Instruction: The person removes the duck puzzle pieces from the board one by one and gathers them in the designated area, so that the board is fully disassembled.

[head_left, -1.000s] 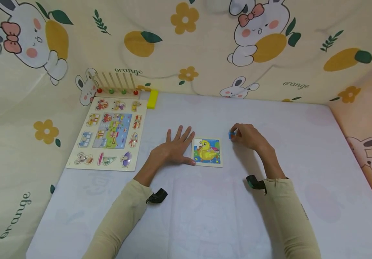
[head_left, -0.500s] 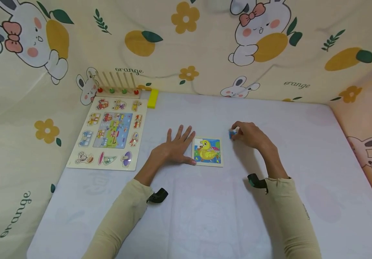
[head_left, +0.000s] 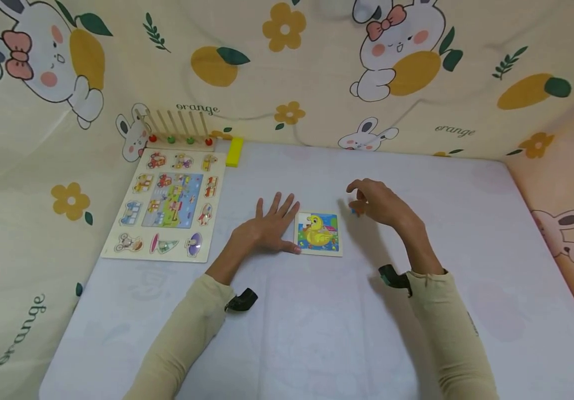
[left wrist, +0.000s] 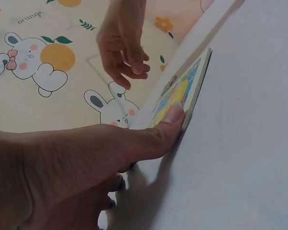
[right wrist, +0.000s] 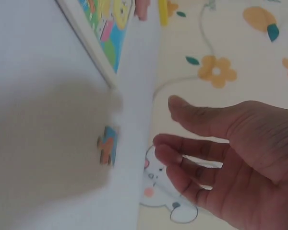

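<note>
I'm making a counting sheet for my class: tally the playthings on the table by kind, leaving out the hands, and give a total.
Puzzle boards: 2 (duck puzzle, vehicle puzzle)
Loose jigsaw piece: 1
Peg rack with beads: 1
Yellow block: 1
Total: 5

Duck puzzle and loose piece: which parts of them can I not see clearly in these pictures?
Right wrist view: top edge cuts off part of the duck puzzle; the loose piece is blurred.
Head view: right hand hides much of the loose piece.
Left wrist view: left hand covers part of the duck puzzle.
</note>
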Available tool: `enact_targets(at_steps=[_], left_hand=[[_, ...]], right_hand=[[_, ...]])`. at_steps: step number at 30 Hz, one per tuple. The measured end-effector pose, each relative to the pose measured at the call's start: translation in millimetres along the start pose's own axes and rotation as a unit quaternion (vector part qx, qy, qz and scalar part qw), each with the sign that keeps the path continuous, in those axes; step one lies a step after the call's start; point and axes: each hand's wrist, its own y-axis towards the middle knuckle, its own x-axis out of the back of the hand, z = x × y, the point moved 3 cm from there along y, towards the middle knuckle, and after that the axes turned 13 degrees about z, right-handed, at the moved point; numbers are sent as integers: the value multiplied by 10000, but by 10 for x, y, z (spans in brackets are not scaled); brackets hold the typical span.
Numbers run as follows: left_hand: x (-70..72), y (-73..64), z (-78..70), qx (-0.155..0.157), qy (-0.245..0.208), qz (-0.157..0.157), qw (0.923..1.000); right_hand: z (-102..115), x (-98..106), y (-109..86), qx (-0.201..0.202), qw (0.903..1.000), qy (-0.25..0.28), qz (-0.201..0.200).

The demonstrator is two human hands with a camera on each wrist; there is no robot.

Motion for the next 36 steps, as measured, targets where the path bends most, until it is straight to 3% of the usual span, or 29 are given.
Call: enact_targets(at_steps=[4, 13, 19, 27, 36], left_hand=[[26, 6, 29, -49, -112, 70, 9999], [54, 6, 31, 35, -79, 234, 9997], [49, 3, 2, 73, 77, 240, 9997], [43, -15, -21, 92, 198, 163, 9996], [51, -38, -15, 99, 149, 150, 9997]], right_hand=[[113, -40, 63, 360, 9990, -236, -89], [285, -193, 211, 754, 9963, -325, 274], [252, -334, 315, 1079, 9912, -560, 521], [173, -424, 377, 1471, 9841, -886, 453], [204, -412, 420, 1457, 9806, -1270, 329]])
